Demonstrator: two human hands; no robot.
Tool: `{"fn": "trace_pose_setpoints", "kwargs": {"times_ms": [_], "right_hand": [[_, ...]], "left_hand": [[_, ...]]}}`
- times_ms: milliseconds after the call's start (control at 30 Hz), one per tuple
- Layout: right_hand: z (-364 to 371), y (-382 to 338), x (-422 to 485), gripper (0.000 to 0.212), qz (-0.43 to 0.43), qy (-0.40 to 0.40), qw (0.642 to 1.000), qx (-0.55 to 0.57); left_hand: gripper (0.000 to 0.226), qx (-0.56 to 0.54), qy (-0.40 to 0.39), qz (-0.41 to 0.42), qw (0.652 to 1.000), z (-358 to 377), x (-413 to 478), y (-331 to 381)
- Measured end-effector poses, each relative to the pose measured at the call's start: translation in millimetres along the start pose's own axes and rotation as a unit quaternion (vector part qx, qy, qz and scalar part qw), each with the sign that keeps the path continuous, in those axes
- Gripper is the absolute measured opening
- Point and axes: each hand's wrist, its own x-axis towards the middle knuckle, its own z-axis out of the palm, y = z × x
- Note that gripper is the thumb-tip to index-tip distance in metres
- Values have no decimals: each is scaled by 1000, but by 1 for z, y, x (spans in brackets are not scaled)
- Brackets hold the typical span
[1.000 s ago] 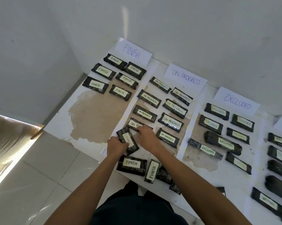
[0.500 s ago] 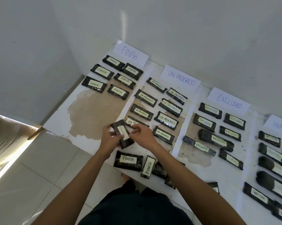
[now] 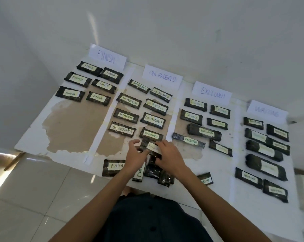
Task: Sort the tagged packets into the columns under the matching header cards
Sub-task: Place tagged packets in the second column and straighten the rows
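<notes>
Open, bare board (image 3: 72,130) below the six packets of the FINISH column (image 3: 88,84), free for a hand from the near-left edge. Tighter under the ON PROGRESS column (image 3: 139,116): only a narrow bare patch left of both hands. Near edge crowded by a cluster of unsorted packets (image 3: 156,173); EXCLUDED column (image 3: 200,126) and WAITING column (image 3: 265,151) packed nearly full-length.

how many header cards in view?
4, along the wall, left to right: FINISH card, ON PROGRESS card, EXCLUDED card, WAITING card. More may lie beyond the right edge.
</notes>
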Motion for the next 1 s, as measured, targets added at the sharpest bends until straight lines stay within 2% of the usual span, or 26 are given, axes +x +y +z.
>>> {"fn": "trace_pose_setpoints", "kwargs": {"times_ms": [100,167,300,467,533,667,767,833,900,1000], "right_hand": [[-3,43,-18,57,46,-4,999,-23],[-2,70,-27,55,74,-5,997,-21],[3,110,-36,53,108,-12,993,-39],[16,134,-34,53,103,-29,993,-49],[18,139,-33,53,96,-27,994,-45],[16,150,-42,56,66,-15,997,-24],[14,159,-62,49,49,15,999,-8],[13,164,-79,47,24,-13,1000,1],[15,169,-95,50,-19,-78,997,-9],[27,173,-110,52,-69,-121,984,-113]], "left_hand": [[45,125,-39,37,991,21,0,-9],[45,227,-64,93,967,31,1,-14],[48,403,-113,209,884,50,-1,-26],[52,539,-153,261,786,73,-10,-42],[55,564,-159,271,764,79,-12,-49],[56,562,-138,290,762,84,-16,-57],[55,563,-125,291,763,87,-19,-57],[54,563,-122,296,762,88,-21,-57],[53,552,-119,305,767,89,-22,-58],[51,540,-115,314,772,92,-25,-59]]}}
